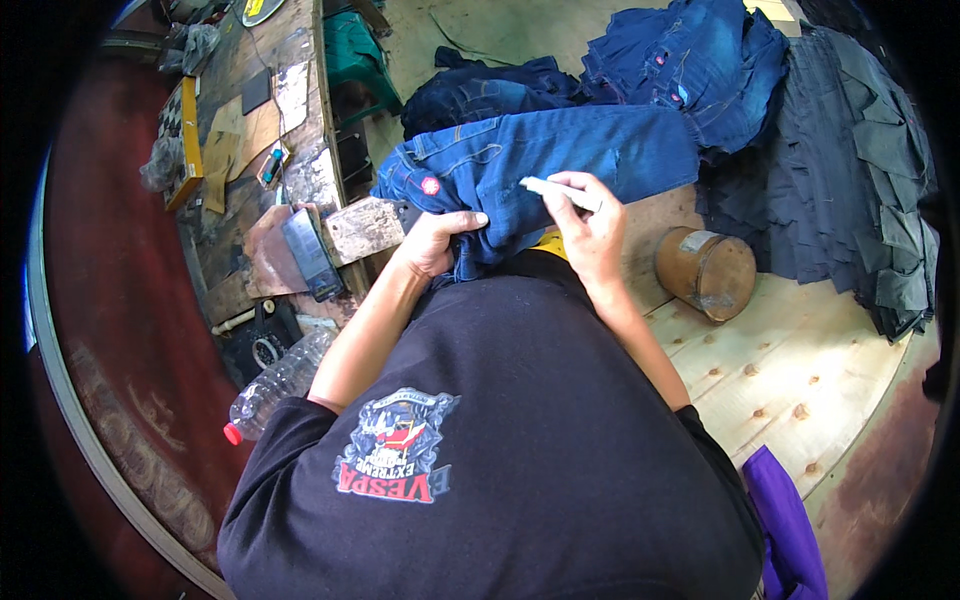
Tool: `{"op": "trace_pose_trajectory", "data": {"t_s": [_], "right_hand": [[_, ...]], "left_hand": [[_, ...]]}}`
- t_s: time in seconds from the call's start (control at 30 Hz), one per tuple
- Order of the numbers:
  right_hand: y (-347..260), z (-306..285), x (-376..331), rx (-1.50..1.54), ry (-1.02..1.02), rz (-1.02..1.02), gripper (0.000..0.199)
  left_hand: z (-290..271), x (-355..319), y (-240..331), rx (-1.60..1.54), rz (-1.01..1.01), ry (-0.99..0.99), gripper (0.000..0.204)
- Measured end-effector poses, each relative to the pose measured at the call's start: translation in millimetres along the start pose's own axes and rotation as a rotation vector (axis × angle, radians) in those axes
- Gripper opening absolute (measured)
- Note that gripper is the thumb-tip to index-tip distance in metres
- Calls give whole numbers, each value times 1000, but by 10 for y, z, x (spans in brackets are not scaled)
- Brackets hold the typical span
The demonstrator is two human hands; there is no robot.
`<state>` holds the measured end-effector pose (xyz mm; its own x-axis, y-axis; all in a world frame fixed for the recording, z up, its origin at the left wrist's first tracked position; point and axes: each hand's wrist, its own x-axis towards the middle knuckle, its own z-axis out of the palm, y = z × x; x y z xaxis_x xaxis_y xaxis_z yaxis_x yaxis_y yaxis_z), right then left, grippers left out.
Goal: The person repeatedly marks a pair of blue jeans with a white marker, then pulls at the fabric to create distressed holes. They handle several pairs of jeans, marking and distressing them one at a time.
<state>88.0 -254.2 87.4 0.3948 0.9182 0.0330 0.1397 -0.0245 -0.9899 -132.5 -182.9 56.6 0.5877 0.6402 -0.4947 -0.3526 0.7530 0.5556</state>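
A pair of blue jeans (590, 150) lies stretched across in front of my lap, its waist end at the left and its legs reaching right. A round red-and-white tag (430, 186) sits near the waist. My left hand (440, 240) is closed on the denim's near edge, thumb on top. Above the cloth, my right hand (590, 220) pinches a slim, pale tool (560, 192) whose tip points left at the denim. Its exact kind is too small to tell. Whether the tip touches the cloth, I cannot tell.
More jeans (690, 60) are heaped beyond, with a stack of dark grey garments (820, 150) at the right. A brown drum (706, 272) lies on the wooden boards. Left stands a worn workbench (290, 30) with a phone (312, 252) nearby; a plastic bottle (285, 385) lies beside my left arm.
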Motion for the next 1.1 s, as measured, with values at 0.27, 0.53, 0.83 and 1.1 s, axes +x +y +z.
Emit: {"op": "trace_pose_trajectory", "data": {"t_s": [0.27,0.53,0.83,1.1], "right_hand": [[-3,32,-24,71,-34,78,13],[-31,51,2,-48,17,-42,13],[-74,58,0,-88,-108,-34,11],[-295,107,121,-174,-55,-201,12]], "left_hand": [[52,-12,59,26,-7,20,57],[48,-26,55,51,7,37,55],[42,189,107,-263,-241,119,33],[78,-33,138,-60,74,194,46]]}}
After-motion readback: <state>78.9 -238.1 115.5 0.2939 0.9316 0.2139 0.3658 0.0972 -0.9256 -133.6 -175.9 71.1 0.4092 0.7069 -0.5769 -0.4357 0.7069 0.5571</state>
